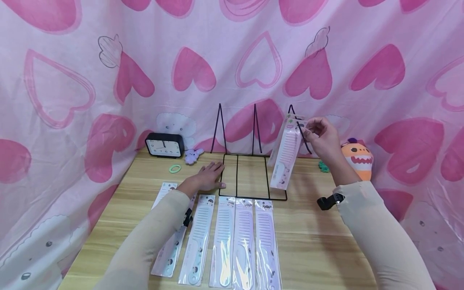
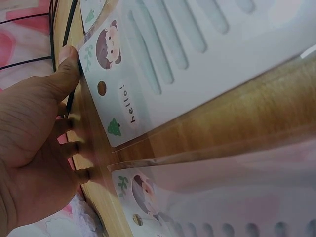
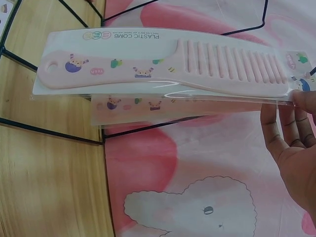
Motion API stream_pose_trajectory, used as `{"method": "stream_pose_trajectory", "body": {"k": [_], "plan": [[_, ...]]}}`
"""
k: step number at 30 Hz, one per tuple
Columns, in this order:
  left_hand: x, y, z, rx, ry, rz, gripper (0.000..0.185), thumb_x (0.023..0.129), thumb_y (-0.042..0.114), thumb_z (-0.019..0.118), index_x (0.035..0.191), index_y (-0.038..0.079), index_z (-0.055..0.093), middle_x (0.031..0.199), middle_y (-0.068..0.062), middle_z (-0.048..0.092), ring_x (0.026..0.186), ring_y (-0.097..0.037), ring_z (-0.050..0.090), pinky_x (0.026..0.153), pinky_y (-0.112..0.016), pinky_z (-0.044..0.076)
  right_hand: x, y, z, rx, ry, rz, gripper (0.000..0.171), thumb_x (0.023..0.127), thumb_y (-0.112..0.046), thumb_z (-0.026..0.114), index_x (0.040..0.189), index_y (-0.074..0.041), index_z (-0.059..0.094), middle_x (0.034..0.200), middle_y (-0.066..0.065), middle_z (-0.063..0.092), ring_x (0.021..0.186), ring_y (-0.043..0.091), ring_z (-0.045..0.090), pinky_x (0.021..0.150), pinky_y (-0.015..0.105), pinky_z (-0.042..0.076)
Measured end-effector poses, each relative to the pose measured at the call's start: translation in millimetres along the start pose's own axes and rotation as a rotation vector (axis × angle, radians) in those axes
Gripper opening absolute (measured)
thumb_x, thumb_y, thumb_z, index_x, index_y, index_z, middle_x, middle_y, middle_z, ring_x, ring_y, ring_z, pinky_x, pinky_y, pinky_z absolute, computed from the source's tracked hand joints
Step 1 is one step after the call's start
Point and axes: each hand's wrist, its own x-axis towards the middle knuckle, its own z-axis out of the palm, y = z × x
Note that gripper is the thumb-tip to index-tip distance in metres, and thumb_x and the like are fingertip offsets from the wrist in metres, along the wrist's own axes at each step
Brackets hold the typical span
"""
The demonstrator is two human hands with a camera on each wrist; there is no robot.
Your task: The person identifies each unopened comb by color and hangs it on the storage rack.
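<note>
1. Head view: five packaged combs (image 1: 233, 241) lie in a row on the wooden surface (image 1: 319, 245) nearest the person; the left forearm covers part of the leftmost pack, and the bottom edge of the picture cuts off the lower ends of the middle ones.
2. One pack's card reads "hello!" (image 2: 127, 105) in the left wrist view; the printing on the pack below it is too blurred to read.
3. The left hand (image 1: 208, 177) lies palm down, fingers straight, on the surface, its grip open and holding nothing, fingertips touching the left edge of the black wire rack (image 1: 250, 177).
4. The right hand (image 1: 322, 137) is raised above the rack's right side, its grip pinching the top edge of a pink comb pack (image 1: 288, 155) between thumb and fingertips; the pack hangs tilted beside the rack's rightmost prong.
5. The right wrist view shows "PLASTIC COMB" printed on that pack, and a second pack behind it, mostly hidden.
6. Farther back stand a black clock (image 1: 164, 145) and an orange plush toy (image 1: 357, 159), partly hidden by the right wrist.
</note>
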Motion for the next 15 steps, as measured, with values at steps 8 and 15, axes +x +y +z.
{"method": "stream_pose_trajectory", "body": {"k": [8,15], "plan": [[8.3,-4.7,2.4,0.003,-0.028,-0.021,0.097,0.107,0.059,0.066,0.179,0.022,0.013,0.189,0.001,-0.002,0.175,-0.03,-0.011,0.142,-0.06,-0.004,3.1,0.6,1.1,-0.005,0.003,0.004,0.019,0.109,-0.013,0.07,0.126,-0.013,0.062,0.106,-0.013,0.063,0.101,0.008,0.064,0.085,0.009,0.06],[-2.0,2.2,-1.2,-0.025,-0.01,-0.008,0.094,0.109,0.058,0.063,0.179,0.018,0.015,0.189,-0.004,0.001,0.176,-0.033,-0.008,0.142,-0.063,-0.001,1.8,0.0,1.5,-0.001,0.008,-0.009,0.019,0.109,-0.016,0.071,0.125,-0.013,0.063,0.105,-0.013,0.064,0.101,0.007,0.065,0.085,0.01,0.061]]}}
